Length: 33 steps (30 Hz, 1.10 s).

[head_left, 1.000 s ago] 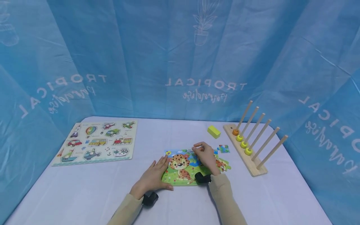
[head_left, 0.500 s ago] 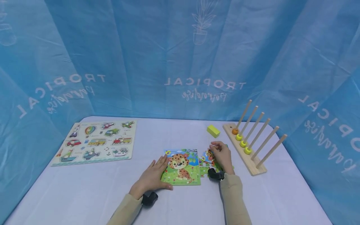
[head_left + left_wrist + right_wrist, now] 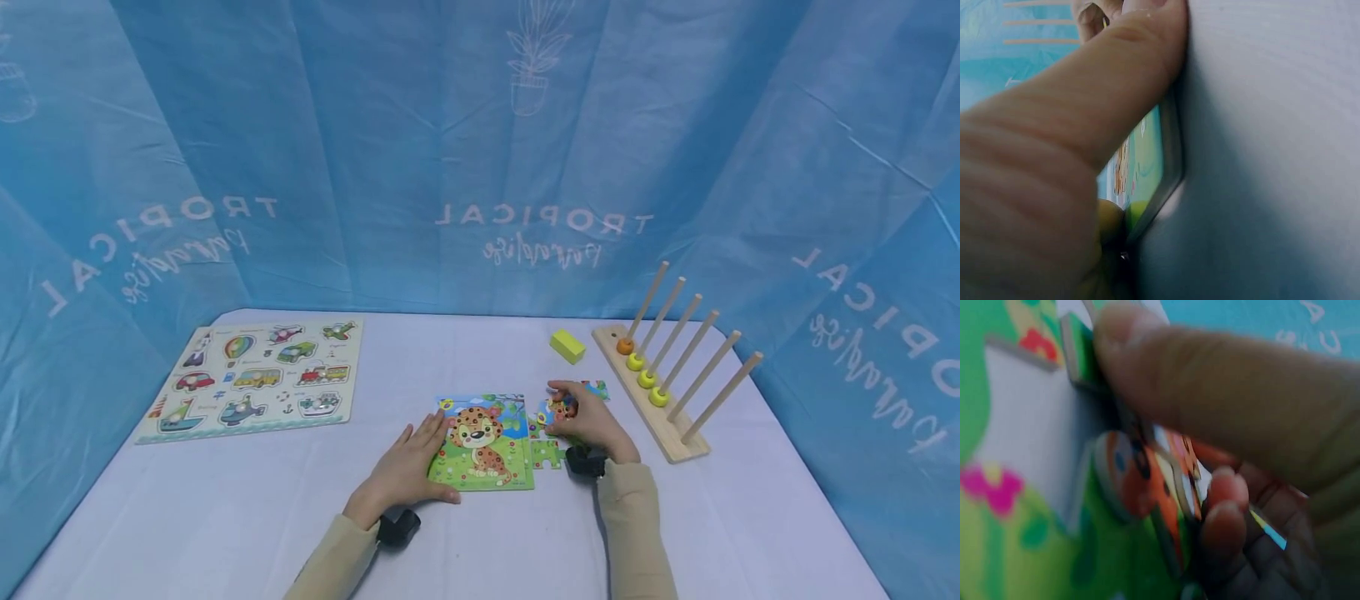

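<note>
My left hand (image 3: 405, 467) rests with its fingers extended on the left side of a leopard-cub puzzle board (image 3: 517, 454); the thumb lies by its lower left corner. In the left wrist view the thumb crosses in front of the board's edge (image 3: 1172, 140). To the right of the board, my right hand (image 3: 596, 421) pinches a blue-and-orange jigsaw piece (image 3: 549, 412) between thumb and fingers. Its far part is hidden by the hand. A green jigsaw piece (image 3: 545, 454) lies against the board's right side. Another piece (image 3: 597, 389) shows beyond the right hand.
A wooden peg stand (image 3: 686, 450) with an orange bead and several yellow ones stands at the right. Near it lies a yellow block (image 3: 567, 346). A vehicle peg puzzle (image 3: 285, 421) occupies the far left, before a blue curtain (image 3: 375, 167).
My right hand has moved right, off the board's picture to the loose pieces beside it, and now pinches one there. The left hand has stayed at the board's left side.
</note>
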### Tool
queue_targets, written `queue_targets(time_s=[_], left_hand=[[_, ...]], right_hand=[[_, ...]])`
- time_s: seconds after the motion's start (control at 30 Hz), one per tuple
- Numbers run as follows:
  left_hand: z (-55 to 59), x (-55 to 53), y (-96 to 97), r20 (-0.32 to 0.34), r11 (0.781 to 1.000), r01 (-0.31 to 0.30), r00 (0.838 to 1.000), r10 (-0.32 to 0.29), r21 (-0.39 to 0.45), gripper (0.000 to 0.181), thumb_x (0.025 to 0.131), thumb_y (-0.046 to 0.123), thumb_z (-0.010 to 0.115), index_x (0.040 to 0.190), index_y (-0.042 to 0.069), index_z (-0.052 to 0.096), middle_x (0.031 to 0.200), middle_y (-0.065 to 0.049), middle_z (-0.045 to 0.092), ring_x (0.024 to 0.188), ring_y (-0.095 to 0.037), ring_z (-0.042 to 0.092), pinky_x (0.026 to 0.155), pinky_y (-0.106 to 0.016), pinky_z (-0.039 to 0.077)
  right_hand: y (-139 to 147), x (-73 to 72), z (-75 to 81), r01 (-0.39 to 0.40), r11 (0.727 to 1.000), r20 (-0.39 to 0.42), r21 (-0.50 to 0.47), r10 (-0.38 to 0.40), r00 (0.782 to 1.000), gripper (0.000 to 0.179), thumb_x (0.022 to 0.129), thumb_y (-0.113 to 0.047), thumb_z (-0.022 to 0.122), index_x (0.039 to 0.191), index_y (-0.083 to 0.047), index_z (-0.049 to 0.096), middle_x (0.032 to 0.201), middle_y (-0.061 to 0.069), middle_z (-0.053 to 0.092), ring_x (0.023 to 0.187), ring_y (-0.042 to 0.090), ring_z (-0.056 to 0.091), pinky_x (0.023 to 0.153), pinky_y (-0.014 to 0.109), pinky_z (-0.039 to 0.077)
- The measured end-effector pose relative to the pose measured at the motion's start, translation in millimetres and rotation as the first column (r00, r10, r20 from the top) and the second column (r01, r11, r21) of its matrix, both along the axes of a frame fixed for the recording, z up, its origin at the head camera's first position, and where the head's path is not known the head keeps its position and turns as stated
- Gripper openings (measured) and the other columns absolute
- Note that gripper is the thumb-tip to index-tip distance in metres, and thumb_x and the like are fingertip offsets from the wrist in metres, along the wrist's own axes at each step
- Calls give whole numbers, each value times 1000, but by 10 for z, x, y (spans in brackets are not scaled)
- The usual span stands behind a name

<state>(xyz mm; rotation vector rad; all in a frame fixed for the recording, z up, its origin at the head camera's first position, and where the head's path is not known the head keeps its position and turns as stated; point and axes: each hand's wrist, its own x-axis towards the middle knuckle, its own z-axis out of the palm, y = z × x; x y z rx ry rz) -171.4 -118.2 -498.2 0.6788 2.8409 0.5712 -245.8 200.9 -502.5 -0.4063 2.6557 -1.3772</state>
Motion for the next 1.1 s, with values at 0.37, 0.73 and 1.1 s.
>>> queue_targets(time_s=[0.37,0.73,1.1], left_hand=[[8,12,2,10,1000,-6,1000,6,-4,115,64,63,71,147,5,18,155,-11,9,142,-27,10,114,-47,10],[19,16,-7,23,1000,-10,1000,10,5,114,65,62,71,147,5,18,155,-12,8,142,-27,9,115,-47,9],[31,21,-3,31,1000,-25,999,25,5,114,65,63,71,147,3,18,155,-13,7,142,-28,8,115,-46,11]], right_hand=[[-180,26,95,121,974,57,191,-134,989,56,71,-21,81,121,-9,60,114,12,54,107,27,50,93,44,43],[-194,14,119,286,958,103,26,-287,952,26,80,-14,73,102,-6,60,91,11,58,70,22,59,59,34,53],[-616,26,164,273,934,151,-232,-243,958,14,88,-17,64,98,-7,63,72,11,63,52,18,54,45,30,46]])
